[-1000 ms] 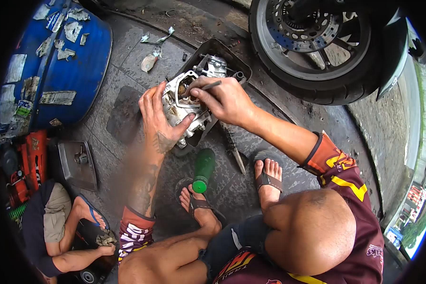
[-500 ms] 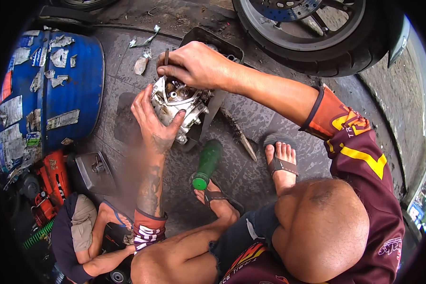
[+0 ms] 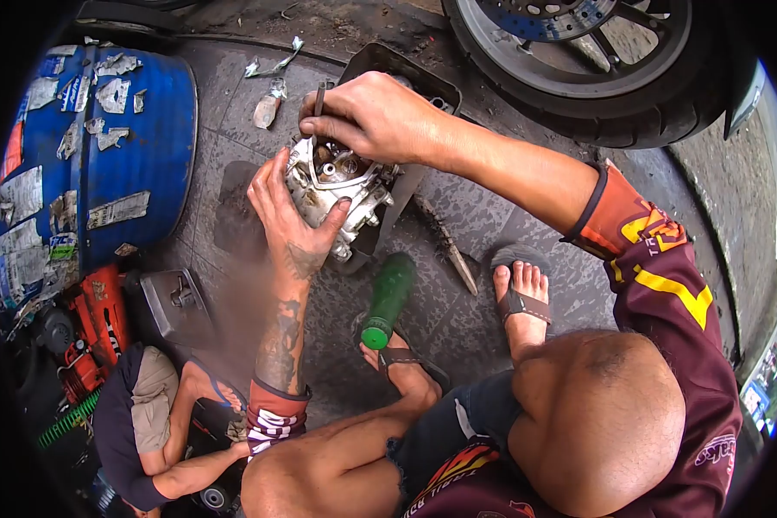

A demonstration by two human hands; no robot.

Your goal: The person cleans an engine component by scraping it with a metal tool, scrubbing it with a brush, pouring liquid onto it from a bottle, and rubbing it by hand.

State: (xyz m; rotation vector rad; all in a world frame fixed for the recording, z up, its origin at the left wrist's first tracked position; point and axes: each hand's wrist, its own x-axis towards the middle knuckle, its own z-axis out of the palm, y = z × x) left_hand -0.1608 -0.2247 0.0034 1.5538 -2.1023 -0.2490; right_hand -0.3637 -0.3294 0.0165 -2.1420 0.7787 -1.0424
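Note:
A silvery engine casting, like a cylinder head [image 3: 341, 192], lies tilted over a dark tray [image 3: 397, 60] on the floor. My left hand [image 3: 292, 211] grips its left and near sides, thumb on the near face and fingers along the far left edge. Above the casting's far edge, my right hand [image 3: 367, 116] is closed in a pinch on a thin dark metal strip [image 3: 321, 98] that points up. The fingertips touch or nearly touch the rim; the strip's lower end is hidden. Oily hollows and a round boss show in the casting.
A green bottle [image 3: 391, 293] lies near my feet, beside a dirty brush [image 3: 445, 244]. Left stand a blue drum [image 3: 138, 164] and a metal pan [image 3: 171, 304]. A motorcycle wheel [image 3: 596, 112] is at upper right. Another person's arm [image 3: 200, 473] shows at lower left.
The whole view has shifted slightly, so things appear a little further right. Both hands keep nearly the same hold on the casting and the strip.

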